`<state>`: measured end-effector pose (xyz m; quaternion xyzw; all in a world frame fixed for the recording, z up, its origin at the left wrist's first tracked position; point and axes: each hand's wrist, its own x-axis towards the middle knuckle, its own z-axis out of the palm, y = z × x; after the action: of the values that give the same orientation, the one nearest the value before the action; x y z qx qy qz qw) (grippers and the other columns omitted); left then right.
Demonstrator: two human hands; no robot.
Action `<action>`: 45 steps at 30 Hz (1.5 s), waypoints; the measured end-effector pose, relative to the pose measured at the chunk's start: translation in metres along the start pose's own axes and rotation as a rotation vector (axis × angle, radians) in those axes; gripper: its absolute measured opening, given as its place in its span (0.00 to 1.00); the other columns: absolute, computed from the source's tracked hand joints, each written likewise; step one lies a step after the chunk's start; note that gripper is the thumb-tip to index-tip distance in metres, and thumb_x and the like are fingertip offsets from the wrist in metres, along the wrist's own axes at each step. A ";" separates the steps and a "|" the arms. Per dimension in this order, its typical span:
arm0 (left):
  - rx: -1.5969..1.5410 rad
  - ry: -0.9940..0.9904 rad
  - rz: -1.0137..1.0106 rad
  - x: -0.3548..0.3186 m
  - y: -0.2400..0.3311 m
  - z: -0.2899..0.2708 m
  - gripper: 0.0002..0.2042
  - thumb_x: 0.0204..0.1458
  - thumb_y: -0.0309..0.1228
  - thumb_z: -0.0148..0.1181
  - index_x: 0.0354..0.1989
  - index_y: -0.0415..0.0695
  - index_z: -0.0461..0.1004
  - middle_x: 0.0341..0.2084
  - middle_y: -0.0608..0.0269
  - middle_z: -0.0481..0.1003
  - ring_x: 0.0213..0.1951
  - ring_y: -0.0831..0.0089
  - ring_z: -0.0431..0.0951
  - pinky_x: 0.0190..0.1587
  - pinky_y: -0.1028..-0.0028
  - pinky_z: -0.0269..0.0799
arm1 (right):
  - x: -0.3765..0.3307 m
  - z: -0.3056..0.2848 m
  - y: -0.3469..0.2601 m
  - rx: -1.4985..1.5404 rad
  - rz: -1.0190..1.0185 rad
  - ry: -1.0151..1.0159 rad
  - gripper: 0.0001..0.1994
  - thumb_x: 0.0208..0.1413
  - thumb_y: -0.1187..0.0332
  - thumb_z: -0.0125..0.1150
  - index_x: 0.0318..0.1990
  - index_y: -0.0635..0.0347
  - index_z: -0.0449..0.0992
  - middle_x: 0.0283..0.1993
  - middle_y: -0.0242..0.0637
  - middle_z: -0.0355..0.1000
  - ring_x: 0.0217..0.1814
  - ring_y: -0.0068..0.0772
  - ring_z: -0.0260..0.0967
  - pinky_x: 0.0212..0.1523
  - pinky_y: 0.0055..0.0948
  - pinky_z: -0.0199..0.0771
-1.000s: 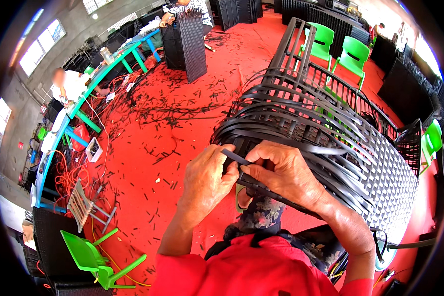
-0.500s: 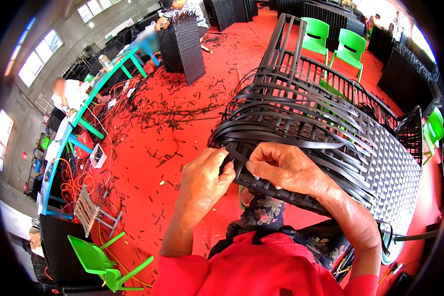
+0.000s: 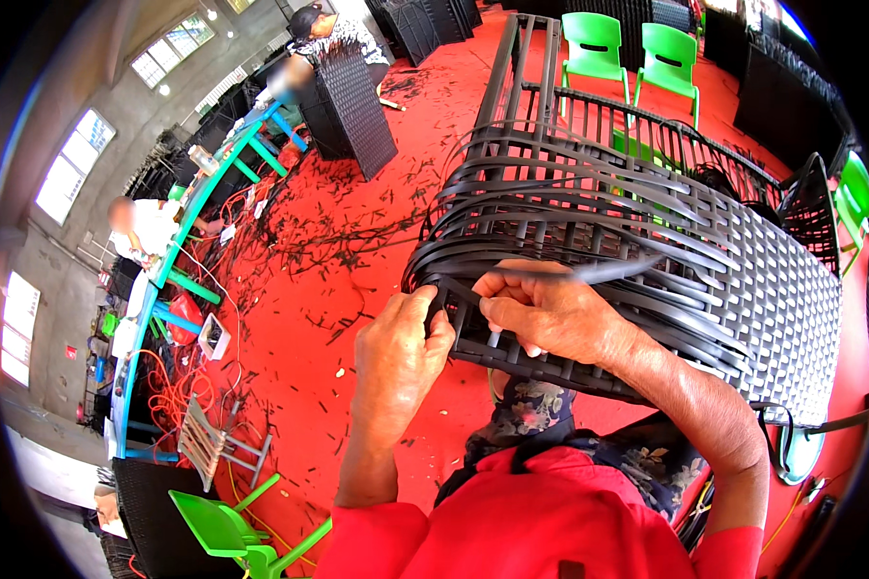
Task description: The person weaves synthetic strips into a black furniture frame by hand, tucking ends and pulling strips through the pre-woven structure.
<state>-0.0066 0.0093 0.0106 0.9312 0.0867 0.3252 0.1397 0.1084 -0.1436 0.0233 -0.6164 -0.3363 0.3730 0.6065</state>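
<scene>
A black wicker furniture panel (image 3: 782,289) lies across my lap, tightly woven at its right end and bare-barred toward the left. Loose flat black plastic strips (image 3: 570,183) loop in a bundle over the bars and bend round the panel's near left corner. There, my left hand (image 3: 401,352) is closed, thumb and forefinger pinching a strip at the edge. Just to its right, my right hand (image 3: 555,318) is closed on a plastic strip near the end bars. A blurred strip tail (image 3: 623,270) sticks out rightward beyond its fingers. The fingertips partly hide the strip.
Green plastic chairs (image 3: 594,53) stand beyond the panel, another green chair (image 3: 217,526) at lower left. A long blue-green table (image 3: 188,217) runs along the left, with a person at it. Black strip scraps (image 3: 338,227) litter the red floor. Farther back, another person bends over a woven black panel (image 3: 357,116).
The whole view has shifted slightly. My right hand stays by the corner, its fingers curled differently, and a strip tail now swings out blurred to the right. My left hand keeps its pinch.
</scene>
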 end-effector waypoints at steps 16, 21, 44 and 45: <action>0.000 0.135 0.058 0.008 -0.006 0.014 0.16 0.42 0.16 0.58 0.42 0.42 0.72 0.25 0.58 0.75 0.23 0.71 0.75 0.24 0.73 0.70 | 0.005 -0.005 -0.009 -0.227 0.023 -0.012 0.11 0.49 0.68 0.52 0.35 0.67 0.74 0.23 0.35 0.71 0.19 0.22 0.67 0.21 0.23 0.69; -0.345 0.089 -0.091 0.003 -0.009 0.013 0.17 0.46 0.15 0.57 0.45 0.41 0.70 0.27 0.66 0.74 0.26 0.85 0.70 0.26 0.84 0.65 | 0.011 -0.004 -0.015 -0.315 0.024 -0.041 0.14 0.49 0.66 0.52 0.40 0.65 0.77 0.25 0.35 0.73 0.19 0.21 0.67 0.21 0.23 0.70; -1.216 0.023 -0.469 -0.016 -0.038 0.015 0.11 0.55 0.31 0.58 0.40 0.36 0.73 0.28 0.69 0.71 0.28 0.85 0.67 0.30 0.84 0.63 | 0.008 0.009 -0.008 -0.836 -0.573 0.020 0.12 0.51 0.75 0.58 0.44 0.62 0.73 0.29 0.43 0.65 0.28 0.46 0.68 0.29 0.38 0.70; -1.231 -0.019 -0.367 -0.018 -0.039 0.013 0.11 0.54 0.29 0.58 0.43 0.35 0.72 0.31 0.65 0.73 0.31 0.83 0.71 0.34 0.82 0.66 | 0.007 0.008 -0.006 -0.791 -0.561 -0.001 0.12 0.50 0.76 0.58 0.44 0.62 0.73 0.29 0.43 0.65 0.28 0.45 0.68 0.28 0.37 0.69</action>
<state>-0.0153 0.0389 -0.0223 0.6534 0.0409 0.2781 0.7029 0.1048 -0.1333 0.0290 -0.6852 -0.6057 0.0388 0.4026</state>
